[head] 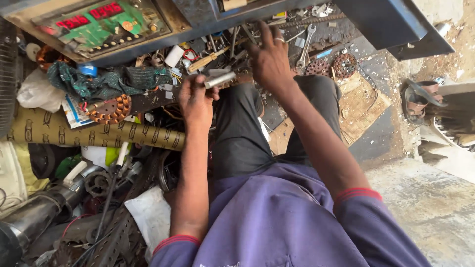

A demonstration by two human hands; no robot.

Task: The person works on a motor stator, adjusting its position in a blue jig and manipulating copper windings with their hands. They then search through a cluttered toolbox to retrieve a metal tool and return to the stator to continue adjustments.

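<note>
A: Left hand (197, 101) closed around a short silvery metal rod (219, 79), fingers wrapped over its near end. Held level above the lap, far end poking out to the right, probably to keep it clear of the clutter below.

B: And the right hand (271, 62)?

A: Fingers spread and reaching forward into the pile of loose tools on the floor. A ring on one finger. Nothing gripped as far as can be told; fingertips down among screwdrivers and bits, just past the rod's far end.

B: Anything close to that hand?

A: A wrench (305, 45) just to its right, lying flat among washers and scraps. A yellow-handled screwdriver (210, 59) to its left, between the two hands. A rusty round disc (344, 65) further right, on a flattened piece of cardboard (361, 106).

B: Rest of the surroundings?

A: Grey machine panel (99, 24) with red digit displays overhead, at the top left. Below it a green mesh rag (106, 79), an orange toothed ring (113, 110) and a long printed cardboard tube (94, 132) lying crosswise. Dark metal parts and pipes heaped at lower left. A sandal (418, 99) off at the right, well apart from everything handled.
</note>
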